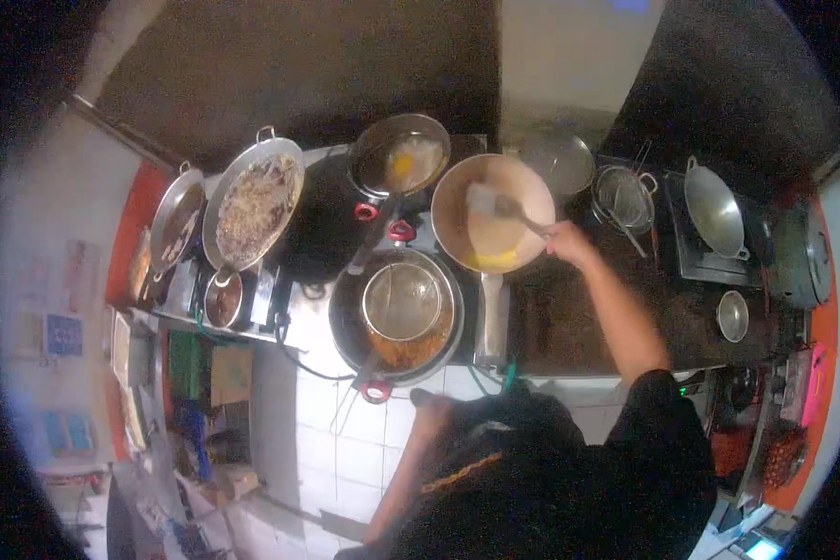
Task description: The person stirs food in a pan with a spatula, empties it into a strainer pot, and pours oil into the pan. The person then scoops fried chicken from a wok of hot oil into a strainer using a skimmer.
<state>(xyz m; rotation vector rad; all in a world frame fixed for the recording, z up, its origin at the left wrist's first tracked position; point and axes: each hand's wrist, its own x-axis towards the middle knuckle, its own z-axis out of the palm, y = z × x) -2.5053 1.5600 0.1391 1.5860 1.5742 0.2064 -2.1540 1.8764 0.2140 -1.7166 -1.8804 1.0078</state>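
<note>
My right hand (567, 243) is wrapped around the handle of a spatula (511, 207). The pale blade, blurred by motion, is inside a beige-lined pan (448, 219), above a yellow liquid (495, 259) along the near side. My left hand (429, 413) is low by my body, beside a dark rounded end (424, 399); its fingers are too unclear to read. In front of it, a round wire strainer (402, 301) rests over a large dark pan (341, 322) with brown contents. Behind, a smaller frying pan (369, 159) holds an egg (402, 166).
On the left are a wok (294, 154) heaped with shredded food and another wok (168, 210). To the right lie strainers (625, 196), an empty wok (714, 210) on a stove and a small metal bowl (733, 315). The counter's front edge (588, 376) runs before my body.
</note>
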